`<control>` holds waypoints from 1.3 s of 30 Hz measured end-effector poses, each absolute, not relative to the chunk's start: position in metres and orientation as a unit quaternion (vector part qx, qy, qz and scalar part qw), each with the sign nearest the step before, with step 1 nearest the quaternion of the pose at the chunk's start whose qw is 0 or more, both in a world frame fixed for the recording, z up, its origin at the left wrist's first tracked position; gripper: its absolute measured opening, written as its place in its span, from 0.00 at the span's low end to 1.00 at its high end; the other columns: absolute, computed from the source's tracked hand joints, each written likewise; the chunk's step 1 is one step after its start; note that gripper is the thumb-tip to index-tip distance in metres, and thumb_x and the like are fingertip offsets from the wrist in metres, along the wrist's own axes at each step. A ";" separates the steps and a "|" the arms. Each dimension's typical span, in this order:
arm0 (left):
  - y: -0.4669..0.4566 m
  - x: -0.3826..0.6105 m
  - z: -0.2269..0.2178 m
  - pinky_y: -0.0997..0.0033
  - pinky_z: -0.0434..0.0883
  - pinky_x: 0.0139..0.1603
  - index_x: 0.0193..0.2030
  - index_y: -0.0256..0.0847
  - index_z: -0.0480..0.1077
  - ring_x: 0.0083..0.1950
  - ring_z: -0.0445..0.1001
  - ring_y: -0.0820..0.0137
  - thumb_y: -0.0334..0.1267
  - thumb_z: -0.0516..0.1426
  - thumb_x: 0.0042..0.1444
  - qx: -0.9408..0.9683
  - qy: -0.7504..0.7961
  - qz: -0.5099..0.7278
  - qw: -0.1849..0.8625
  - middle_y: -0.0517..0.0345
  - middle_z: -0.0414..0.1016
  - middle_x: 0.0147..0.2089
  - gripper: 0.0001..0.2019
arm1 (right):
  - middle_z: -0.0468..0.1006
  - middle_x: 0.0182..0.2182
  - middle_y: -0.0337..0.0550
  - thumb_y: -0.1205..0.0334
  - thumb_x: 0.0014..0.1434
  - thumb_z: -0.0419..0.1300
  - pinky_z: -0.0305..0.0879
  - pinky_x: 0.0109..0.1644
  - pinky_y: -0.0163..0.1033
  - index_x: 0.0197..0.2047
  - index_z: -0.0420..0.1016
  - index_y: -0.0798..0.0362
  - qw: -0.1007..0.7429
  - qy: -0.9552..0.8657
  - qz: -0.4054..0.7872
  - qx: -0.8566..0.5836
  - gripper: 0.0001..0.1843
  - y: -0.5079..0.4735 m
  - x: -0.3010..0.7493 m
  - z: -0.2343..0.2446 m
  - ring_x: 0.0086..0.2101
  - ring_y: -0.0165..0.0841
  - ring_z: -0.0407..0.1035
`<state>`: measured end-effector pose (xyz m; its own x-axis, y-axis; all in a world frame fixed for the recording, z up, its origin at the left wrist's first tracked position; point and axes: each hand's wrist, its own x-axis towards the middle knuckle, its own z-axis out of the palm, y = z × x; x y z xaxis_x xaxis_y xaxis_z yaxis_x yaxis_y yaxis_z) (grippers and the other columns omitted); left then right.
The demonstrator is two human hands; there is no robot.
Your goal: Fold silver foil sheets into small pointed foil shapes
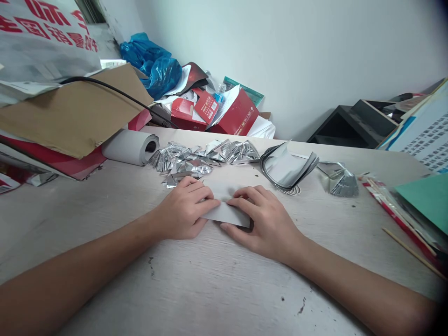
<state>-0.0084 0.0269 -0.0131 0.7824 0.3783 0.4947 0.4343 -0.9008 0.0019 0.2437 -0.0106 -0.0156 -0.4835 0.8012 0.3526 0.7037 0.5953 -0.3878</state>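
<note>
A pale grey sheet of paper lies on the table in front of me, its near edge bent up a little. My left hand is closed on the sheet's left side, its fingertips pressed on top. On the right side my right hand grips the same sheet, thumb below the near edge and fingers above. Just beyond the hands are pleated silver foil pieces and another foil fan. A curled stack of grey sheets sits behind my right hand.
Left of the foil rests a paper roll, beside a cardboard piece. One more foil fan lies to the right. A thin wooden stick and a green folder are at the right edge. Red boxes stand behind the table.
</note>
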 end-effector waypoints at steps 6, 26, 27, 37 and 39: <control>0.026 -0.007 -0.010 0.56 0.66 0.48 0.50 0.37 0.75 0.42 0.73 0.65 0.30 0.57 0.58 -0.944 -0.225 -0.236 0.052 0.52 0.77 0.42 0.13 | 0.78 0.48 0.48 0.40 0.63 0.60 0.71 0.54 0.49 0.52 0.82 0.49 0.265 -0.856 0.078 -0.437 0.26 -0.011 0.243 -0.016 0.46 0.35 0.69; 0.021 -0.006 -0.007 0.54 0.74 0.50 0.53 0.34 0.73 0.45 0.79 0.62 0.30 0.59 0.56 -0.956 -0.144 -0.253 0.038 0.50 0.83 0.50 0.16 | 0.76 0.57 0.41 0.48 0.74 0.39 0.63 0.55 0.50 0.57 0.79 0.44 0.215 -0.828 0.130 -0.501 0.28 -0.010 0.245 -0.010 0.49 0.36 0.67; 0.021 -0.005 -0.007 0.53 0.73 0.50 0.53 0.35 0.74 0.45 0.80 0.62 0.32 0.59 0.58 -0.957 -0.147 -0.248 0.038 0.50 0.83 0.50 0.16 | 0.76 0.58 0.41 0.49 0.74 0.39 0.62 0.55 0.50 0.57 0.79 0.43 0.214 -0.826 0.132 -0.504 0.28 -0.010 0.245 -0.010 0.49 0.35 0.67; 0.023 -0.005 -0.007 0.53 0.67 0.62 0.48 0.37 0.76 0.50 0.82 0.63 0.47 0.59 0.67 -0.936 -0.244 -0.250 0.048 0.52 0.83 0.50 0.14 | 0.78 0.45 0.47 0.59 0.71 0.46 0.61 0.50 0.49 0.57 0.80 0.49 0.224 -0.828 0.137 -0.495 0.24 -0.008 0.247 -0.012 0.43 0.35 0.65; 0.025 -0.006 -0.009 0.53 0.65 0.66 0.48 0.39 0.76 0.52 0.81 0.64 0.43 0.58 0.68 -0.926 -0.281 -0.249 0.049 0.54 0.83 0.51 0.11 | 0.77 0.39 0.45 0.61 0.68 0.49 0.60 0.48 0.47 0.54 0.82 0.47 0.233 -0.839 0.108 -0.480 0.21 -0.010 0.247 -0.014 0.41 0.34 0.65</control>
